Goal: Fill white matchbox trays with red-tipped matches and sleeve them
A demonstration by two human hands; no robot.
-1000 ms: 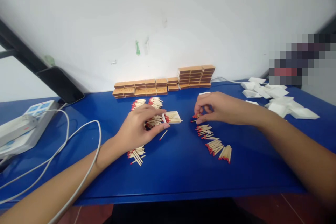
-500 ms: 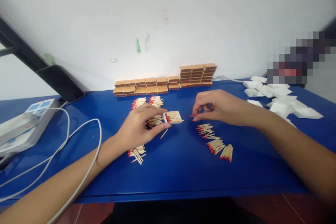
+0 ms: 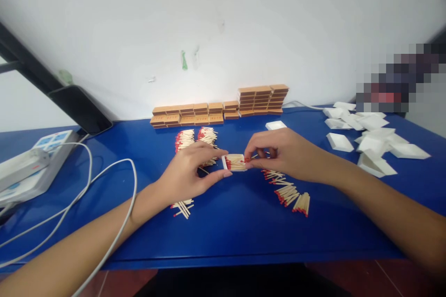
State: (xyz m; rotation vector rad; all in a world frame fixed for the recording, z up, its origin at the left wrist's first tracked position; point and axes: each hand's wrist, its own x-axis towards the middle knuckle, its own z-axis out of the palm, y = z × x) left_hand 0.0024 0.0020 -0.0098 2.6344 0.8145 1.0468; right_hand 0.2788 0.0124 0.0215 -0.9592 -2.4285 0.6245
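Observation:
A small white matchbox tray [image 3: 234, 162] partly filled with red-tipped matches lies on the blue table [image 3: 226, 222]. My left hand [image 3: 190, 171] grips the tray's left end between thumb and fingers. My right hand [image 3: 278, 154] pinches a few matches at the tray's right end. Loose matches lie in a row [image 3: 287, 190] under my right wrist. More match heaps [image 3: 195, 138] sit behind my left hand, and a small bunch [image 3: 181, 208] lies by my left wrist.
Stacks of brown matchbox sleeves [image 3: 223, 109] line the wall. Empty white trays [image 3: 365, 137] are scattered at the right, with one [image 3: 276, 125] behind my right hand. A white power strip [image 3: 33, 162] and cables [image 3: 104, 185] lie at the left.
My right hand lifted a pinch of matches from the row and carried them left to the tray. My left hand shifted the tray slightly right and nearer.

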